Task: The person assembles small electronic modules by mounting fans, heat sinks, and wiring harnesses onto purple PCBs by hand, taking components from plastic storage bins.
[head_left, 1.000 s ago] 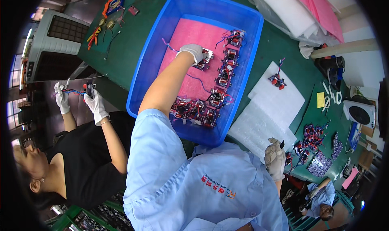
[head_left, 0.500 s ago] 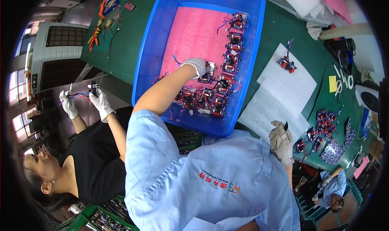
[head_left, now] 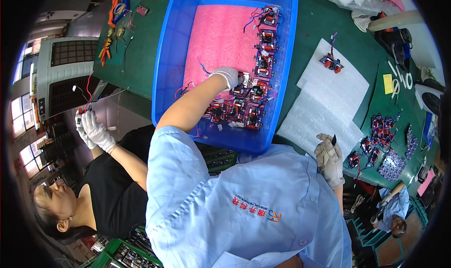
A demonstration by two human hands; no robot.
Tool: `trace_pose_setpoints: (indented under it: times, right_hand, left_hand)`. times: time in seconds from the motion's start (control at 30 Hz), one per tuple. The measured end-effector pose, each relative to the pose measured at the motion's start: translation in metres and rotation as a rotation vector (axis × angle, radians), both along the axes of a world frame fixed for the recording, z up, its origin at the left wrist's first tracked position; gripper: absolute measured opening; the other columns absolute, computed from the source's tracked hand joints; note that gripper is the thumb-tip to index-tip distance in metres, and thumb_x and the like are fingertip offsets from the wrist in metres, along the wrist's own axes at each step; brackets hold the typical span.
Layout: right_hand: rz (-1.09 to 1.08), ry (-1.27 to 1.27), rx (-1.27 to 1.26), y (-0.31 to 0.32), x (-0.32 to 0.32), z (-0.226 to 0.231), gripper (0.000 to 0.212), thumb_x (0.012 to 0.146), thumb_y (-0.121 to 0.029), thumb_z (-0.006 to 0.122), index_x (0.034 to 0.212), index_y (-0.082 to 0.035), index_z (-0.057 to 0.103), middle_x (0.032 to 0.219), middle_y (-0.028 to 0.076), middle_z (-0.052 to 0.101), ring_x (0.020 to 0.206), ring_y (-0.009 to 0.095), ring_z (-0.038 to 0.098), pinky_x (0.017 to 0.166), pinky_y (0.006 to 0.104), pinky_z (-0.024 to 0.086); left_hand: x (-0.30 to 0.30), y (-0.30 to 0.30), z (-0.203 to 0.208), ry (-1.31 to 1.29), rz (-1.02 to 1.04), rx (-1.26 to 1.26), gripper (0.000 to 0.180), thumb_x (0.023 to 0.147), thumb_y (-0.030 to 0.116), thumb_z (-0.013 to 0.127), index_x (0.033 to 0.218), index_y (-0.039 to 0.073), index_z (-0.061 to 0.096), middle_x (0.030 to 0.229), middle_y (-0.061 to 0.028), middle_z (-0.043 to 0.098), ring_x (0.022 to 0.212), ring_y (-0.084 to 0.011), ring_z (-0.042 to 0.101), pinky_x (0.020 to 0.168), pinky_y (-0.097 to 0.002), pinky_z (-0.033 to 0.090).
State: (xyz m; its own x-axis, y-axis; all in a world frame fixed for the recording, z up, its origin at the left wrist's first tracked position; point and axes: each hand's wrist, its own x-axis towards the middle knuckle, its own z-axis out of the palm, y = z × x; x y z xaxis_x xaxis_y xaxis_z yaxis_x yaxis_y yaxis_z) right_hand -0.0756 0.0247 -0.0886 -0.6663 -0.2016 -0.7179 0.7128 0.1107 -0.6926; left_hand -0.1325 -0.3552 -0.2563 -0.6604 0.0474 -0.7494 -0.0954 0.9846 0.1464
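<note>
My left hand point(head_left: 227, 78), in a white glove, reaches into a blue bin point(head_left: 284, 80). Its fingers are closed at the edge of a circuit board point(head_left: 244, 79) with a silvery part, partly hidden by the glove. More wired circuit boards point(head_left: 265, 63) line the bin's right side and near end, on a pink foam sheet point(head_left: 221, 37). My right hand point(head_left: 330, 161), in a dull pale glove, is by the near edge of a white foam sheet point(head_left: 319, 120). Its fingers are curled around something with a black pointed tip point(head_left: 334, 139); the rest is hidden.
Another wired board point(head_left: 331, 63) lies on a white sheet right of the bin. Several boards point(head_left: 383, 131) are piled farther right on the green table point(head_left: 314, 28). Pliers point(head_left: 105, 49) lie at far left. A co-worker's gloved hands point(head_left: 94, 129) hold a wired part at left.
My left hand stays at the same board in the bin, and my right hand barely moves. The co-worker's hands have come together around the wired part. The whole view has shifted slightly.
</note>
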Motion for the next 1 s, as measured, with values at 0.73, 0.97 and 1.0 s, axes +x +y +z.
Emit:
trace_pose_setpoints:
  times: [0.73, 0.97, 1.0]
  right_hand:
    - [0.003, 0.000, 0.016, -0.006, 0.002, -0.005, 0.037, 0.093, -0.033, 0.048, 0.111, -0.001, 0.053, 0.066, 0.001, 0.053, 0.045, 0.002, 0.036, 0.041, 0.0175, 0.025]
    - [-0.006, 0.001, 0.025, -0.008, 0.001, -0.004, 0.036, 0.093, -0.032, 0.047, 0.110, -0.001, 0.053, 0.066, 0.001, 0.052, 0.045, 0.002, 0.035, 0.041, 0.0176, 0.025]
    - [-0.011, 0.004, 0.019, -0.007, 0.001, -0.005, 0.036, 0.093, -0.032, 0.047, 0.110, -0.001, 0.053, 0.066, 0.000, 0.053, 0.045, 0.002, 0.035, 0.041, 0.0176, 0.025]
  left_hand:
    - [-0.008, -0.006, -0.007, 0.043, 0.021, 0.035, 0.053, 0.087, 0.047, 0.041, 0.085, 0.000, 0.065, 0.081, -0.0227, 0.062, 0.083, -0.0368, 0.061, 0.076, -0.0446, 0.046]
    - [-0.007, -0.002, -0.014, -0.061, -0.012, 0.023, 0.056, 0.088, 0.047, 0.041, 0.091, -0.003, 0.064, 0.091, -0.0255, 0.062, 0.089, -0.0366, 0.061, 0.080, -0.0434, 0.047]
    - [-0.005, -0.003, -0.018, -0.055, -0.013, 0.014, 0.055, 0.087, 0.047, 0.041, 0.091, -0.002, 0.064, 0.092, -0.0251, 0.062, 0.090, -0.0364, 0.061, 0.080, -0.0434, 0.047]
